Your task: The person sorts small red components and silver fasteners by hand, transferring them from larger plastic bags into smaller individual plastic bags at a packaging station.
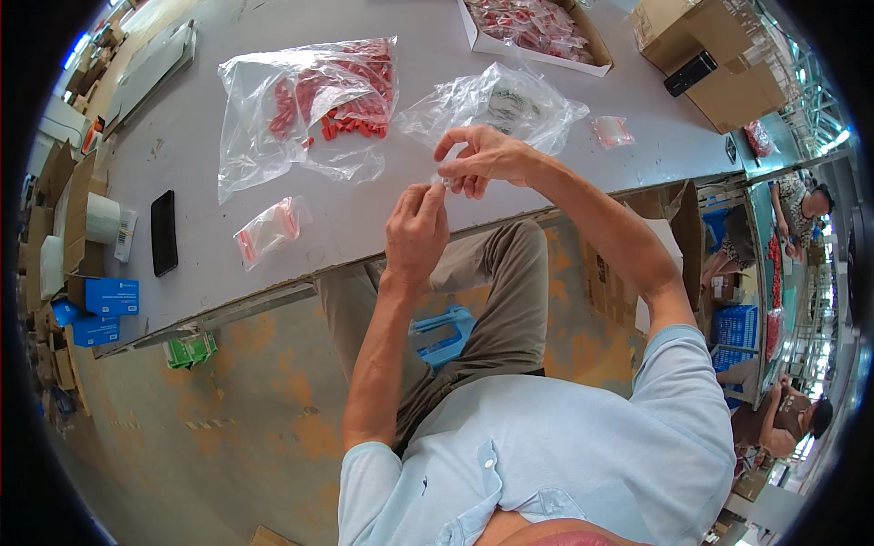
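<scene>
Over the table's near edge my two hands meet at a small, clear-and-whitish thing (444, 182), too small to name. My left hand (416, 232) is closed, thumb and fingertips pinched at that thing. My right hand (487, 156) is bent over it from the right, fingers curled; what they hold is hidden. Just behind my hands lies an open clear plastic bag (510, 105) with thin dark pieces inside. Left of it, a larger clear bag (250, 118) spills many small red parts (350, 96). A small packet with red edges (271, 232) lies left of my left hand.
Another small packet (612, 132) lies to the right. At the back stand a white carton of bagged red parts (533, 27) and a brown cardboard box (719, 64). A black phone (163, 233) and blue boxes (109, 300) are at left. Co-workers sit far right.
</scene>
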Action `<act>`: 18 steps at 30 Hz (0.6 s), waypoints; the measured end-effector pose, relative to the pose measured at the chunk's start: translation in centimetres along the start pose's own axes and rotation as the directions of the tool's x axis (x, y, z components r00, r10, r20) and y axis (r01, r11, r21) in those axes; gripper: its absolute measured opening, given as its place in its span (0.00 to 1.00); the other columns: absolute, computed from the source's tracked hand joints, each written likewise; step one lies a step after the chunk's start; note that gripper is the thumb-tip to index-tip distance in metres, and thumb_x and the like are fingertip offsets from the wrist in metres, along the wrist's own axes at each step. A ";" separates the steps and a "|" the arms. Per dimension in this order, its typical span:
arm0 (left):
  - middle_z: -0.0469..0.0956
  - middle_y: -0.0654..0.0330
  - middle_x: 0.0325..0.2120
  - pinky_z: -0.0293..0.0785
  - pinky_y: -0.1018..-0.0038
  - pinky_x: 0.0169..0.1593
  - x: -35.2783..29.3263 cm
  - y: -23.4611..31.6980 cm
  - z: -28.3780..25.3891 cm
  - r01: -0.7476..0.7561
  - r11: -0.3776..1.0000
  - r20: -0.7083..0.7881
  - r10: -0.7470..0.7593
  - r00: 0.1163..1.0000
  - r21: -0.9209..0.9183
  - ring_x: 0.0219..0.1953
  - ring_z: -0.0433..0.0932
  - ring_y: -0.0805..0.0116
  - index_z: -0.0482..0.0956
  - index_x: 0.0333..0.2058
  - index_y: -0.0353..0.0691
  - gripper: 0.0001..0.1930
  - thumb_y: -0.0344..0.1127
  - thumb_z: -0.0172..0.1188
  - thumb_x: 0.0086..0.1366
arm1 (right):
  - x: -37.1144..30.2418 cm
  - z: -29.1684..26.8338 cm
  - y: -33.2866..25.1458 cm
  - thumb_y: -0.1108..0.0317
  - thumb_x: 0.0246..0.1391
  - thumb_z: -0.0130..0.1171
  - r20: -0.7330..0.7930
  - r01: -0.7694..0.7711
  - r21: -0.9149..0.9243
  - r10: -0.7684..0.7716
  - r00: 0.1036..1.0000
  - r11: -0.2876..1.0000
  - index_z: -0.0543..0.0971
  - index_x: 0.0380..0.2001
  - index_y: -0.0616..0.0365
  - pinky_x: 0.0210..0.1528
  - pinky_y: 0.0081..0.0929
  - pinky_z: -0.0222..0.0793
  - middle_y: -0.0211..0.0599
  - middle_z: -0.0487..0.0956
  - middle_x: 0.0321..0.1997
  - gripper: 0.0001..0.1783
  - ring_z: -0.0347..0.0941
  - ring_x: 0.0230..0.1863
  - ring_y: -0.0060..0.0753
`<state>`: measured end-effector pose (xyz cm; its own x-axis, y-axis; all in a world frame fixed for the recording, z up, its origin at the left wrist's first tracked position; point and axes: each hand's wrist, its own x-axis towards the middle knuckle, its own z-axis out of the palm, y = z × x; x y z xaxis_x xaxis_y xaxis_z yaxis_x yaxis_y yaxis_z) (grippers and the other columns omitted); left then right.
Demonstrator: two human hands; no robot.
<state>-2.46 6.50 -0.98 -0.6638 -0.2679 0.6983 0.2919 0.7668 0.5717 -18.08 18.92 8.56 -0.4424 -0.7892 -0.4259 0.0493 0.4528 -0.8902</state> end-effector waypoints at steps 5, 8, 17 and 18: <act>0.80 0.54 0.31 0.80 0.65 0.34 0.8 0.7 -1.3 0.193 0.970 0.016 -0.193 0.981 -0.150 0.29 0.82 0.57 0.82 0.39 0.35 0.07 0.21 0.63 0.63 | 0.1 0.7 0.1 0.65 0.66 0.61 -0.091 0.071 0.114 -0.060 0.994 0.991 0.78 0.49 0.64 0.25 0.22 0.77 0.38 0.82 0.29 0.15 0.79 0.24 0.24; 0.81 0.56 0.30 0.79 0.70 0.33 1.5 0.8 -2.4 0.249 0.946 0.021 -0.250 0.968 -0.208 0.27 0.82 0.63 0.83 0.39 0.35 0.06 0.23 0.65 0.63 | 0.0 1.2 -0.4 0.66 0.67 0.60 -0.147 0.133 -0.057 -0.140 0.979 0.989 0.79 0.47 0.64 0.24 0.20 0.73 0.34 0.81 0.28 0.12 0.77 0.24 0.20; 0.83 0.60 0.28 0.76 0.76 0.32 1.5 -3.0 -5.6 0.573 0.730 0.164 -0.556 0.815 -0.372 0.28 0.80 0.77 0.83 0.37 0.33 0.04 0.23 0.66 0.63 | 6.6 4.1 -3.3 0.70 0.64 0.62 -0.197 0.410 -0.331 -0.487 0.851 0.850 0.84 0.41 0.61 0.26 0.18 0.73 0.29 0.83 0.29 0.07 0.77 0.26 0.17; 0.82 0.58 0.28 0.76 0.74 0.32 1.7 -2.8 -5.6 0.469 0.822 0.096 -0.465 0.880 -0.323 0.27 0.80 0.73 0.83 0.37 0.33 0.04 0.22 0.65 0.63 | 8.2 4.2 -3.2 0.70 0.61 0.65 -0.171 0.468 -0.414 -0.572 0.802 0.781 0.85 0.41 0.60 0.29 0.23 0.75 0.32 0.84 0.30 0.07 0.78 0.27 0.21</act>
<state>-0.55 0.67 1.05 -0.7858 -0.5364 0.3080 0.1510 0.3165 0.9365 -18.11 9.27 7.25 -0.5366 -0.8210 0.1948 -0.5390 0.1559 -0.8278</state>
